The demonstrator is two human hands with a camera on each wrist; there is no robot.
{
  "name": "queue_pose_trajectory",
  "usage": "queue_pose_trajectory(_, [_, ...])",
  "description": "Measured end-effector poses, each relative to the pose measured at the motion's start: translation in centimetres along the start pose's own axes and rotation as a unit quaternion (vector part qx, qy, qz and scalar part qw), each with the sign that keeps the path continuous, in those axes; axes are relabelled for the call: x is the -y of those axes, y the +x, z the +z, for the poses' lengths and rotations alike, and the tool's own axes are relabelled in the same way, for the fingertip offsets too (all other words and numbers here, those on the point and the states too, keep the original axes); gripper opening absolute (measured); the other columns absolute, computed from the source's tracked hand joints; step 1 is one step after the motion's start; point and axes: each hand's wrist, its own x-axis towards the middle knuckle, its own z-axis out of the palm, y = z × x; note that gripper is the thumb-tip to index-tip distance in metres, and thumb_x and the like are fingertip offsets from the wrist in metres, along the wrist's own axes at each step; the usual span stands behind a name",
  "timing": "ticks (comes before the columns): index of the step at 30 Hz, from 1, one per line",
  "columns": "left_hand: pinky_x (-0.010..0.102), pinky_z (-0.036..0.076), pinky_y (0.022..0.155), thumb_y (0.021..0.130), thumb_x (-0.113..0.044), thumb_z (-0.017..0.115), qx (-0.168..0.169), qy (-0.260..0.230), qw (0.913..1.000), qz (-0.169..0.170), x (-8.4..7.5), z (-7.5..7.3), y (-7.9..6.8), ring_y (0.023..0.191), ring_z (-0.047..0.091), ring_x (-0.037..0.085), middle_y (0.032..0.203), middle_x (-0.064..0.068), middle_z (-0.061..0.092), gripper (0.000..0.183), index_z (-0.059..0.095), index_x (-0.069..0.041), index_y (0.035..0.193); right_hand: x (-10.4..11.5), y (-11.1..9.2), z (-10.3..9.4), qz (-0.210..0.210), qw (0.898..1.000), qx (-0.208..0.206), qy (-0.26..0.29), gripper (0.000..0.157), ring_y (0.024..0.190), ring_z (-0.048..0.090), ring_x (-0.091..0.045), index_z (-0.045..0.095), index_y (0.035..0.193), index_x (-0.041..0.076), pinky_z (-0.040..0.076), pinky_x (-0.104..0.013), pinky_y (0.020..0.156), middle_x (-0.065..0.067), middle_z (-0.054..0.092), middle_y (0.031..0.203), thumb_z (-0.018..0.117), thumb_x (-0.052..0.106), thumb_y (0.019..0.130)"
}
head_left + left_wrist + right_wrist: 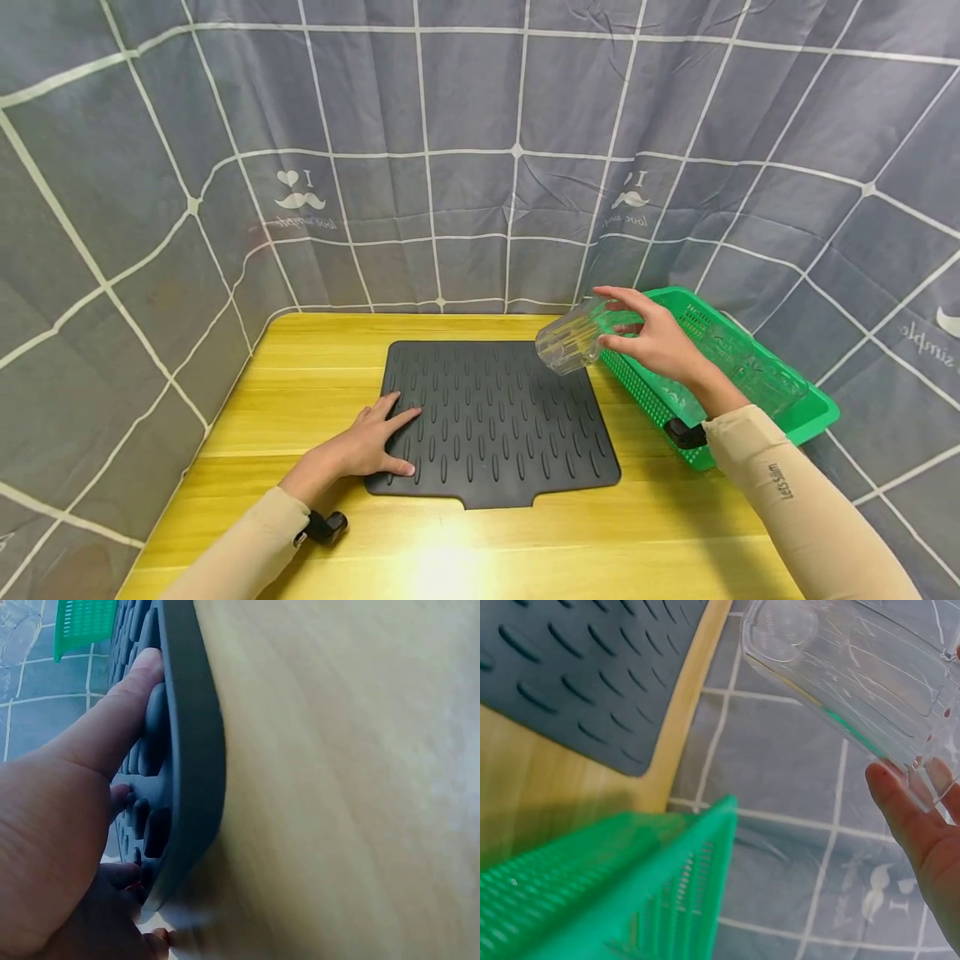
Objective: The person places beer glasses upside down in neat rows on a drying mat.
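A clear cup (567,340) is held tilted in my right hand (660,337), above the back right corner of a dark ridged mat (491,417). In the right wrist view the thumb and fingers grip the cup (847,667) near one end, its base pointing away from the palm. My left hand (367,442) rests on the mat's left edge with fingers spread. The left wrist view shows the thumb (124,705) lying on the ridges along the mat's rim (196,742).
A green perforated basket (813,417) with several clear cups (768,383) in it stands right of the mat. The wooden table (315,350) meets a grey curtain (465,200) with white grid lines behind and at the sides.
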Motion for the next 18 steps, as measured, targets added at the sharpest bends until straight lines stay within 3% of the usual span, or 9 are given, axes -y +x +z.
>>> queue_pose_trajectory(8, [0.064,0.016,0.12,0.077,-0.057,0.081,0.005,-0.002,0.9999,-0.01,-0.2,0.2,0.1,0.152,0.012,0.048,0.165,0.028,0.011,0.1,0.038,-0.017,0.158,-1.3,-0.7,1.9,0.019,0.999,0.017,0.035,0.067,0.135,0.047,-0.032,0.044,0.153,0.026,0.054,-0.026,0.092,-0.002,0.042,0.156,0.073,0.017,0.094])
queue_pose_trajectory(13, [0.065,0.016,0.12,0.077,-0.052,0.083,0.012,-0.004,0.9997,-0.02,-0.6,0.1,0.4,0.153,0.01,0.047,0.165,0.028,0.009,0.099,0.038,-0.016,0.157,-1.7,-1.0,3.1,0.026,0.997,0.008,0.076,0.068,0.137,0.047,-0.033,0.045,0.152,0.028,0.053,-0.025,0.094,-0.005,0.044,0.154,0.073,0.011,0.093])
queue_pose_trajectory(18, [0.064,0.024,0.118,0.076,-0.05,0.086,0.002,0.006,0.9993,-0.036,-0.9,-0.3,0.6,0.153,0.013,0.047,0.166,0.026,0.012,0.099,0.04,-0.016,0.156,-1.6,-1.2,4.3,0.028,0.995,-0.002,0.093,0.068,0.134,0.049,-0.033,0.046,0.152,0.027,0.053,-0.023,0.093,-0.007,0.046,0.152,0.075,0.012,0.091])
